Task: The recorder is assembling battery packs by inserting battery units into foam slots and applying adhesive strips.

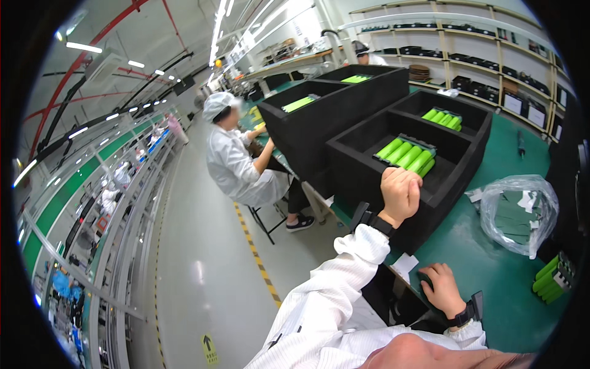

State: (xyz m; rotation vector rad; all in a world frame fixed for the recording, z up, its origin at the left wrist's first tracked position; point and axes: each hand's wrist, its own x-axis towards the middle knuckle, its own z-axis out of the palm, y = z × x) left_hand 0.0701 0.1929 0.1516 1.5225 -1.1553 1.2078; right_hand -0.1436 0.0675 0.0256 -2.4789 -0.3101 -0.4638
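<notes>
My left hand [401, 192] is closed above the near rim of a black divided box [362, 150]. Its fingers meet the near end of a battery pack [405, 151] of bright green cells, which sits tilted in the front compartment. A second green battery pack [444, 118] lies in the compartment behind. Lower down, my right hand [445, 291] rests at the edge of the green table [464, 243], its fingers curled round something dark that I cannot make out. A white paper scrap [405, 265] lies beside it.
Another black box [335, 101] with green packs stands further left. To the right are a clear plastic bag [519, 215], a standing green pack [553, 278] and a screwdriver [521, 144]. A seated co-worker [239, 154] works beyond the boxes; shelves [473, 55] line the back.
</notes>
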